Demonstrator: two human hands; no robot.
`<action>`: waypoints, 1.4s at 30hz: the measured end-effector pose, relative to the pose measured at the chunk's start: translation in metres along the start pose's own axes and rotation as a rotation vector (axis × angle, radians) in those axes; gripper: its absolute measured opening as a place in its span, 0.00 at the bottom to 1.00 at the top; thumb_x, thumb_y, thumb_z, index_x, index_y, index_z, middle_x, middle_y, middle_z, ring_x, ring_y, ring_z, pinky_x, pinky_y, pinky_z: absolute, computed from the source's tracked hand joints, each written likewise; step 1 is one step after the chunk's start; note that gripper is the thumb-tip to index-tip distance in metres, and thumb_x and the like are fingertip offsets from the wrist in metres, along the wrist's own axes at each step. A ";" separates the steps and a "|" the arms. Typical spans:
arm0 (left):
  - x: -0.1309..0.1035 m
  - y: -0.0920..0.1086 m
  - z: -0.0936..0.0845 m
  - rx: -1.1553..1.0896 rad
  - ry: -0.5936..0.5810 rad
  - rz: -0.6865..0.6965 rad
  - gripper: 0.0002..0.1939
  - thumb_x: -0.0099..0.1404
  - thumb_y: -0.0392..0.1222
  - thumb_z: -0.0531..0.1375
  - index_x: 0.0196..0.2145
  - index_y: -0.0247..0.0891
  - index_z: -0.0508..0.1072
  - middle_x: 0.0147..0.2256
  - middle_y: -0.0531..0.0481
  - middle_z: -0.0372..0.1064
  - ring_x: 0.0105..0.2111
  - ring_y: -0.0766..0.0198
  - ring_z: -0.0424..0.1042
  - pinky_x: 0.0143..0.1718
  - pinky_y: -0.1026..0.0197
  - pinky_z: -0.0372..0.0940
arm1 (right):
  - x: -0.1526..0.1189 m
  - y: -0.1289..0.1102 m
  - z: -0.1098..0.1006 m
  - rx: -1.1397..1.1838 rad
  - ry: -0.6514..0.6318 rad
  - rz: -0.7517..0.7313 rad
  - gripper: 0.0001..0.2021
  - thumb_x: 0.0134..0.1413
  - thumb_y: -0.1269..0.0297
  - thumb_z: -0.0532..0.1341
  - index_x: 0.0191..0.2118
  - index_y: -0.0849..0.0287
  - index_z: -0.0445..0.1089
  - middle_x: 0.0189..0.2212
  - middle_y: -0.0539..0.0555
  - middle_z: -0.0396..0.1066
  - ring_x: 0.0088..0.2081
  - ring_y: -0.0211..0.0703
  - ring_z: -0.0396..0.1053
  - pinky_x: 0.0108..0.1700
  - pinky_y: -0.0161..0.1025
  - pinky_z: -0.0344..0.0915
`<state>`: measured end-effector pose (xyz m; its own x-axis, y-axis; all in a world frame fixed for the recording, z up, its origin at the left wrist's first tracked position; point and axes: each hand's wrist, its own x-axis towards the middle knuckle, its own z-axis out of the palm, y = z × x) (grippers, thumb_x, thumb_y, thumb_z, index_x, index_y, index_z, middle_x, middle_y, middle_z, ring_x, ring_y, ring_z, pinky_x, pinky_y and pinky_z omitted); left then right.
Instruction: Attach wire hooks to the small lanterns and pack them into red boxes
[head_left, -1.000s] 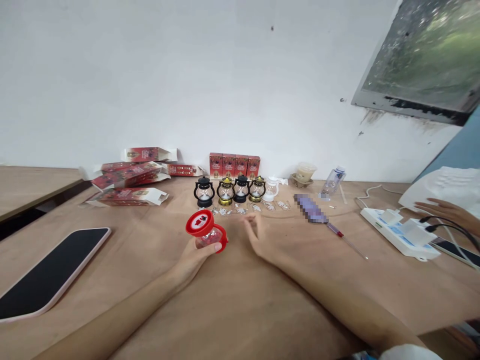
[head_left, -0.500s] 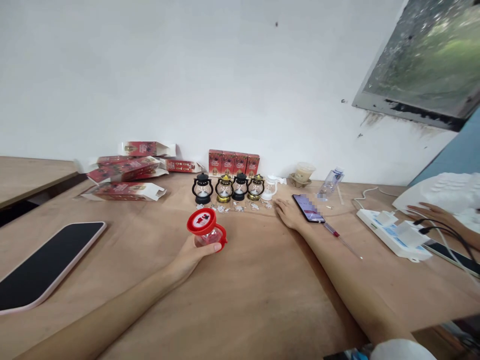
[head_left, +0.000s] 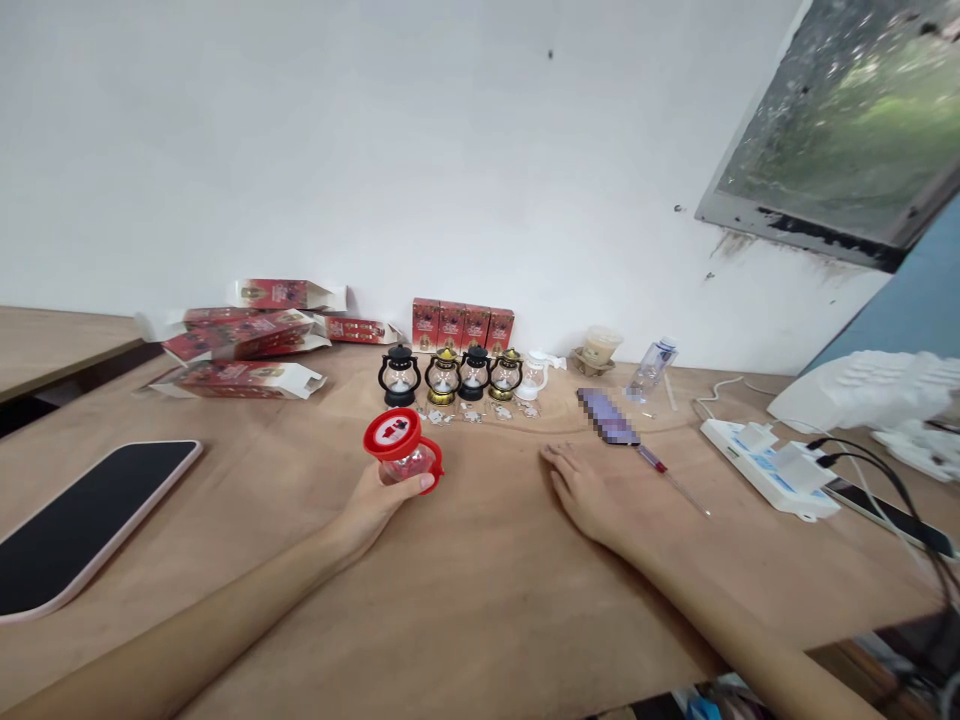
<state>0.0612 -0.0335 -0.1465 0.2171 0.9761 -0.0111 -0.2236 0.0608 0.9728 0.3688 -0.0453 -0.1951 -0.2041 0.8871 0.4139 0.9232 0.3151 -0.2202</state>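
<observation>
My left hand [head_left: 379, 500] is closed round a small red lantern [head_left: 409, 466] with a clear middle. It is tilted, its round red end with a white label turned up towards me. My right hand [head_left: 583, 492] lies palm down on the table, fingers stretched out, holding nothing. Beyond both hands a row of small lanterns stands upright: a black lantern [head_left: 399, 378], a gold one [head_left: 443, 378], more black and gold ones, and a white lantern [head_left: 531, 378]. Small clear packets [head_left: 472, 413] lie in front of them.
Red printed boxes [head_left: 247, 335] are heaped at the left; several more boxes [head_left: 450, 326] stand against the wall. A dark phone [head_left: 97, 520] lies near left. Rightward are another phone [head_left: 609, 418], a screwdriver [head_left: 660, 466], a cup [head_left: 601, 345], a bottle [head_left: 651, 370] and a power strip [head_left: 765, 470].
My right hand has come back towards me, away from the lit phone and the packets. The red lantern stays in my left hand. Another person's hand at the far right has gone from view.
</observation>
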 end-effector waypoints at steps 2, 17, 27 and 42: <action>0.006 -0.001 -0.002 0.054 0.066 0.061 0.27 0.39 0.47 0.72 0.37 0.35 0.73 0.38 0.45 0.75 0.44 0.52 0.72 0.52 0.51 0.62 | -0.006 -0.028 0.001 0.057 -0.027 -0.112 0.21 0.60 0.71 0.46 0.56 0.59 0.64 0.57 0.61 0.64 0.61 0.49 0.57 0.60 0.56 0.58; 0.012 0.005 -0.012 0.294 0.207 0.149 0.33 0.38 0.45 0.72 0.42 0.34 0.71 0.44 0.42 0.74 0.49 0.49 0.70 0.53 0.48 0.62 | 0.008 -0.065 -0.011 0.146 0.134 -0.142 0.16 0.59 0.72 0.48 0.50 0.58 0.66 0.44 0.60 0.72 0.48 0.50 0.69 0.50 0.51 0.66; 0.015 0.005 -0.013 0.307 0.194 0.102 0.31 0.37 0.46 0.71 0.40 0.34 0.72 0.42 0.42 0.75 0.50 0.49 0.69 0.53 0.49 0.62 | -0.011 0.035 -0.038 -0.111 0.035 -0.014 0.15 0.61 0.68 0.49 0.41 0.59 0.73 0.42 0.57 0.75 0.44 0.47 0.72 0.48 0.45 0.68; 0.010 0.011 -0.008 0.374 0.146 0.094 0.30 0.39 0.46 0.70 0.41 0.33 0.72 0.43 0.41 0.75 0.49 0.49 0.70 0.55 0.48 0.61 | 0.025 0.016 -0.022 -0.505 -0.059 -0.315 0.12 0.56 0.81 0.51 0.29 0.62 0.67 0.28 0.60 0.72 0.31 0.48 0.69 0.34 0.40 0.61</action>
<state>0.0528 -0.0217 -0.1376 0.0688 0.9948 0.0752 0.1311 -0.0837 0.9878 0.3859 -0.0257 -0.1687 -0.4980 0.7987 0.3377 0.8526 0.3801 0.3585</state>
